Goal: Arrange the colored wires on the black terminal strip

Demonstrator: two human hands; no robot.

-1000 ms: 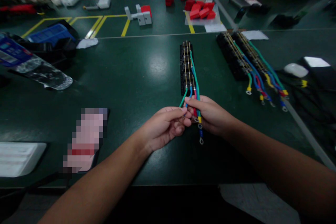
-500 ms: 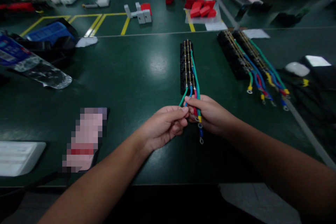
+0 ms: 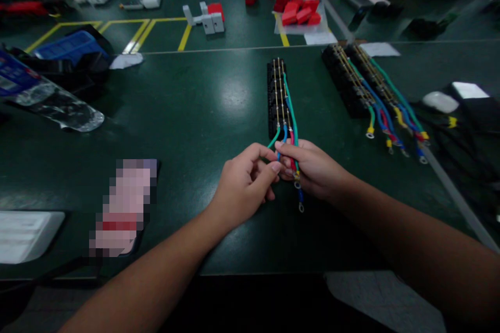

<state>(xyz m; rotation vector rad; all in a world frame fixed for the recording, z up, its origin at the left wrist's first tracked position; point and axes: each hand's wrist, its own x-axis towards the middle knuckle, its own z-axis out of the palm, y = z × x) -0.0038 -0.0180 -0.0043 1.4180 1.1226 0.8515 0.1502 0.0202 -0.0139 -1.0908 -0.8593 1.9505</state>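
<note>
Seen from the head camera, the left hand (image 3: pixel 242 187) has rolled up out of its flatter curl. Its thumb and forefinger now pinch the wires (image 3: pixel 291 114) just beside the right hand (image 3: pixel 312 169), which stays clamped round the bundle at the near end of the terminal strip (image 3: pixel 271 88). This suggests one lead is being singled out. Counted: four wires here, one strip, and two more wired strips (image 3: pixel 340 80) to the right.
</note>
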